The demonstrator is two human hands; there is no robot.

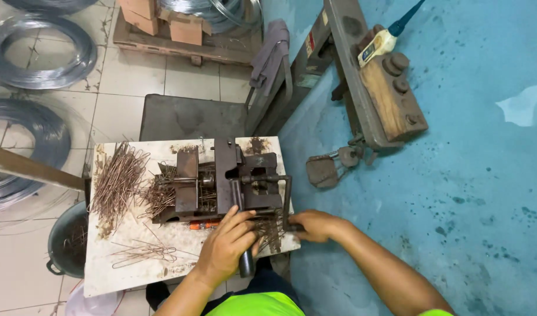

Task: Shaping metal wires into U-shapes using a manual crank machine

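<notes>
Head view, looking straight down, centres on a dark, rusty steel bending jig [224,181] bolted from blocky plates and standing on a scuffed, whitish board [128,275]. From the near side of the jig a thick dark round lever handle [240,234] runs toward the person; the left hand [227,243] is wrapped over it, fingers curled together and clamped on the bar, whose blunt end pokes out below the palm. Right of the jig, the right hand [315,225] grips the end of a thin, dark bent crank rod [287,196] that rises up the jig's right flank; its fingers are closed round that rod. Between the two hands, against the jig's near right corner, lies a bristly bundle of short brownish bent wire pieces [271,231]. Left of the jig a larger loose heap of the same rusty wire hairpins [119,175] fans across the board, with a few long thin loops [145,253] nearer the person. Beyond the board's left edge sits a dark round metal basin [66,240], and further left shiny grey coils of wire [40,52] lie on pale floor tiles. Right of the jig the floor is blotchy blue-painted concrete [455,175].
</notes>
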